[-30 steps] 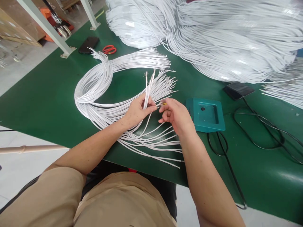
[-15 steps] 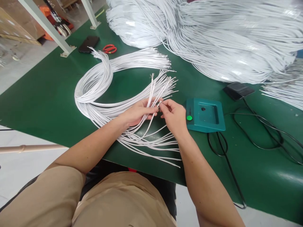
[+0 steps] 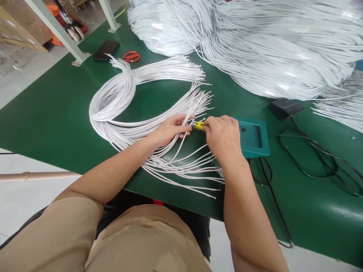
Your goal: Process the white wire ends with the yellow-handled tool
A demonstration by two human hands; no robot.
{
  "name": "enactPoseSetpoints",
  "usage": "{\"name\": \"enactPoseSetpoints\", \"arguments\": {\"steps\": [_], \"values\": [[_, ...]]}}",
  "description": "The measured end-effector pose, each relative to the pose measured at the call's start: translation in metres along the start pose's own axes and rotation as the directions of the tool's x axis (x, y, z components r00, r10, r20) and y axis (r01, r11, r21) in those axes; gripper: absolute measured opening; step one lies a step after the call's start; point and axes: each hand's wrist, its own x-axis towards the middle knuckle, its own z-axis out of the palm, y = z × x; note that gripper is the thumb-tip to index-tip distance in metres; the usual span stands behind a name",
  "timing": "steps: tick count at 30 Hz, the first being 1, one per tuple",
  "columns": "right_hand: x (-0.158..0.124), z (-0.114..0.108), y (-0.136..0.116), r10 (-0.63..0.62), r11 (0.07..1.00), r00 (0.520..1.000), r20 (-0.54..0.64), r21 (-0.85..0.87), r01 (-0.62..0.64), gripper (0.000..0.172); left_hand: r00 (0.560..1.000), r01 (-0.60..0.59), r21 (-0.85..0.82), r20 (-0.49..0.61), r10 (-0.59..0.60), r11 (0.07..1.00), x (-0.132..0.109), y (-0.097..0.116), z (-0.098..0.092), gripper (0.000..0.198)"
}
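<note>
My left hand (image 3: 170,130) is closed on a few white cables pulled from the looped bundle of white cables (image 3: 119,102) lying on the green table (image 3: 56,113). My right hand (image 3: 224,136) is closed in a pinch on a small yellow piece (image 3: 199,125) at the cable ends, right beside my left fingertips. Both hands hover just left of a teal device (image 3: 253,138) with a recessed top. Stripped cable tips fan out behind my hands.
A huge pile of white cable (image 3: 269,45) fills the back of the table. Red scissors (image 3: 131,56) and a black phone (image 3: 106,50) lie at the far left near a metal post. A black box (image 3: 286,108) and black cords (image 3: 309,155) lie at the right.
The cables in my left hand have dropped from pointing up to lying low. My right hand moved right over the teal device's left edge, and a yellow piece now shows in its pinch.
</note>
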Motion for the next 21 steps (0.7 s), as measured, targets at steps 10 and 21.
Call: {"name": "enactPoseSetpoints", "arguments": {"steps": [10,21], "values": [[0.002,0.0,0.003,0.015,1.0,0.999,-0.029,0.009,-0.014,0.026,0.972,-0.197,0.418,-0.036,0.233,0.887,0.011,-0.017,-0.008,0.045],[0.001,0.003,0.004,0.043,0.997,0.996,-0.075,0.065,-0.038,0.029,0.943,-0.221,0.659,-0.042,0.33,0.719,0.009,-0.016,-0.009,0.039]]}}
